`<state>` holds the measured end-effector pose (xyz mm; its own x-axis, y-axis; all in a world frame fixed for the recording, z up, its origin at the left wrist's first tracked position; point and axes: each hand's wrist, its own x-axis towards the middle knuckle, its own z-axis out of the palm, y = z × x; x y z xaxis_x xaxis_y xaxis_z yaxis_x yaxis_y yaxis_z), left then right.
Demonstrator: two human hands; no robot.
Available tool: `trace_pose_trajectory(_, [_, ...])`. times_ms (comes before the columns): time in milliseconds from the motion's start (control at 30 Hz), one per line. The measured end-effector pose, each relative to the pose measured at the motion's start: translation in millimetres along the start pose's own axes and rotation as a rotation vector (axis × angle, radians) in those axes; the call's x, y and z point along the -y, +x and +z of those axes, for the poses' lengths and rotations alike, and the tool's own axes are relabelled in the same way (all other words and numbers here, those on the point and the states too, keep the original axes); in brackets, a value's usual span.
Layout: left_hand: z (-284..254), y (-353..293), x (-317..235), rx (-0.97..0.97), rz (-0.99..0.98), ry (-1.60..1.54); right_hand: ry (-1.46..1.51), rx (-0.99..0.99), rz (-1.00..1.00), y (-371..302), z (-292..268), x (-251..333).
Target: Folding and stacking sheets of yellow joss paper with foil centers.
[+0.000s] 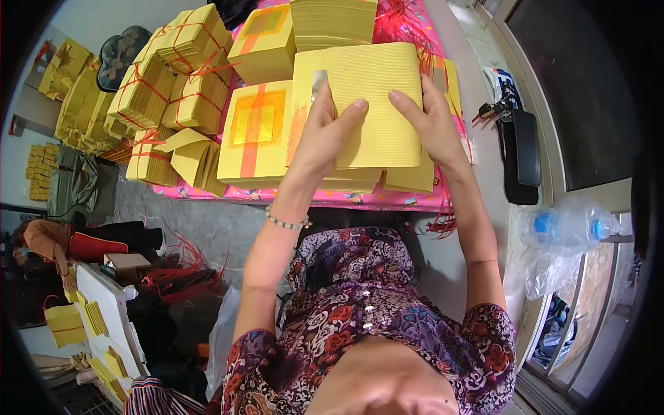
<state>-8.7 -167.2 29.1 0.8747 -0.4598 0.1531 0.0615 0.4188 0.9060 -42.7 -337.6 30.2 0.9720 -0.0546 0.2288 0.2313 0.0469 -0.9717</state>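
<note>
Both my hands grip a folded piece of ribbed yellow paper [373, 83] above the table; it may be several sheets. My left hand [322, 137] closes on its left edge, thumb on top, near a small silvery patch [319, 81]. On the right, my right hand [437, 128] holds the rounded fold with its thumb on the face. Beside my left hand lies a yellow paper stack [232, 155] with an orange-and-gold square and a red stripe. Another stack [263, 59] stands behind it. Under the held paper, part of a lower yellow stack [353, 181] shows.
Bundles of yellow paper tied with red string [142, 93] are piled at the left of the pink table cover [318, 198]. Loose red strips [408, 28] lie at the back. Another person [52, 238] is at a white table [104, 311]. Plastic bottles in a bag [567, 228] stand at right.
</note>
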Motion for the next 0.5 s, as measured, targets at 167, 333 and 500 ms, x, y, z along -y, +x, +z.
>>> trace_pose_trajectory(167, [-2.7, 1.7, 3.8, -0.019, -0.065, -0.037, 0.016, 0.001, 0.064, 0.9, -0.4, -4.8])
trace_pose_trajectory(333, [-1.8, 1.4, 0.4, -0.008, -0.075, -0.025, -0.003, 0.056, 0.026, 1.7, -7.4, -7.9])
trace_pose_trajectory(500, [0.5, -0.8, 1.9, -0.002, -0.035, 0.025, -0.006, 0.057, -0.001, -1.2, -5.5, -6.7])
